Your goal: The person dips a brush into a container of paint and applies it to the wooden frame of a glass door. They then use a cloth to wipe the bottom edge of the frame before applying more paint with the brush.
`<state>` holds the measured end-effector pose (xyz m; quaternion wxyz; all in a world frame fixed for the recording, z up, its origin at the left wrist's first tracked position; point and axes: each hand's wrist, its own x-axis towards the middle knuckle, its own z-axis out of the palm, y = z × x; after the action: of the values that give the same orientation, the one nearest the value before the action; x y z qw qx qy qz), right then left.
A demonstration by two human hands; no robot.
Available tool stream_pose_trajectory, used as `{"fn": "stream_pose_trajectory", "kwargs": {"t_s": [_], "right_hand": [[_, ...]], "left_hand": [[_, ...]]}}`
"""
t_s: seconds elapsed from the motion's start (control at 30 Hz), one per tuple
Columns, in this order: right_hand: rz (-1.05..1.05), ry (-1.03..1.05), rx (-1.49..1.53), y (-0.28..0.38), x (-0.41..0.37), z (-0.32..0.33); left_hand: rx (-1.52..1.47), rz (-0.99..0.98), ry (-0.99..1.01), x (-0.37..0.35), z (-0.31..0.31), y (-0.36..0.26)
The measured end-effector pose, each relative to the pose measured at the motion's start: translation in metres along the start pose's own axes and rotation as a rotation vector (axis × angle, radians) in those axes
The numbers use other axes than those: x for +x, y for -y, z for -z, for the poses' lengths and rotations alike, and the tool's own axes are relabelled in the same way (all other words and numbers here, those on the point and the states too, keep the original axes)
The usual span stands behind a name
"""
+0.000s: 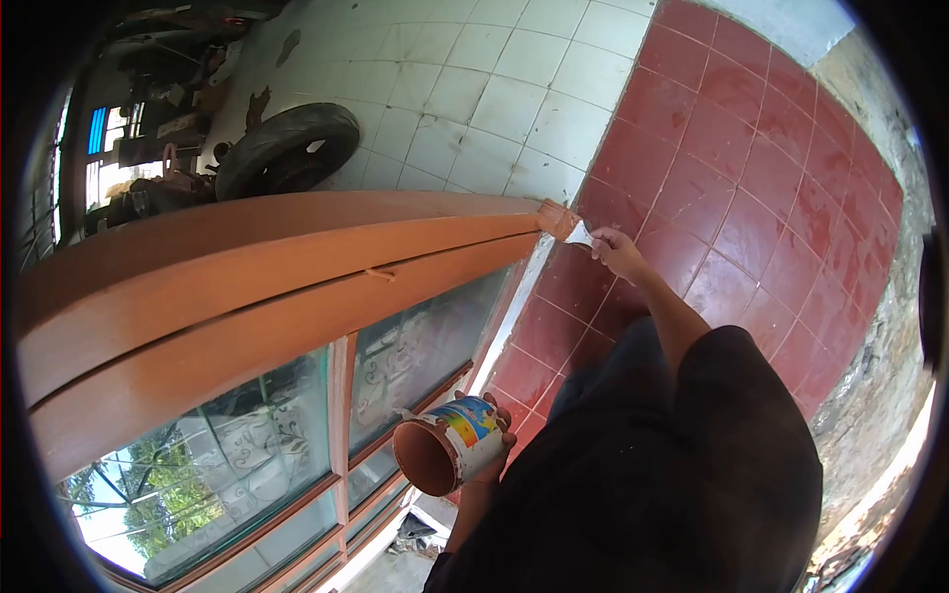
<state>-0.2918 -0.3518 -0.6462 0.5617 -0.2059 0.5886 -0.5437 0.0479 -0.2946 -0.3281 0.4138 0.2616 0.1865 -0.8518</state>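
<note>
My right hand [617,255] is closed round the white handle of a paintbrush [561,221]. The brush's brown, paint-covered head meets the lower end of an orange-brown wooden door frame [297,232]. Lower down, my left hand [502,435] grips a paint can [457,443] from its far side, with some fingers hidden behind it. The can is tilted so its opening faces me; its inside is coated brown, and a blue and yellow label shows on its wall. A small peg-like handle [380,274] sticks out of the wood.
Window panes [247,445] with scrollwork behind them adjoin the frame. A black tyre [292,148] lies on white floor tiles [504,99]. Red tiles [692,188] run under me to a rough wall edge [880,395] at the right.
</note>
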Motion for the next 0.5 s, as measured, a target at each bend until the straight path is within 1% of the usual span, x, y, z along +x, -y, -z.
{"fn": "stream_pose_trajectory", "kwargs": {"t_s": [0.03, 0.07, 0.13, 0.17, 0.23, 0.37, 0.43, 0.47, 0.5], "right_hand": [[0.025, 0.015, -0.161, -0.012, 0.009, -0.002], [0.018, 0.015, -0.158, -0.021, 0.014, -0.003], [-0.187, -0.253, -0.606, -0.031, 0.023, -0.005], [-0.191, -0.253, -0.601, -0.034, 0.025, -0.004], [-0.367, -0.35, -0.672, -0.032, 0.026, -0.002], [-0.32, -0.342, -0.686, 0.032, 0.005, -0.025], [-0.118, -0.313, -0.671, 0.058, -0.005, -0.039], [-0.072, -0.328, -0.684, 0.064, -0.011, -0.041], [-0.073, -0.328, -0.683, 0.068, -0.021, -0.04]], "left_hand": [[0.001, -0.009, -0.021, -0.001, 0.002, 0.0], [0.001, -0.01, -0.029, -0.001, 0.004, 0.001], [0.015, 0.001, -0.029, 0.003, 0.007, 0.002], [0.02, 0.001, -0.034, 0.004, 0.007, 0.003], [0.006, 0.02, -0.035, 0.006, 0.006, 0.004], [0.071, 0.084, -0.037, 0.01, 0.003, 0.004], [0.095, 0.082, -0.054, 0.013, 0.005, 0.003], [0.095, 0.083, -0.054, 0.015, 0.003, 0.004], [0.073, 0.103, -0.055, 0.016, -0.001, 0.006]]}}
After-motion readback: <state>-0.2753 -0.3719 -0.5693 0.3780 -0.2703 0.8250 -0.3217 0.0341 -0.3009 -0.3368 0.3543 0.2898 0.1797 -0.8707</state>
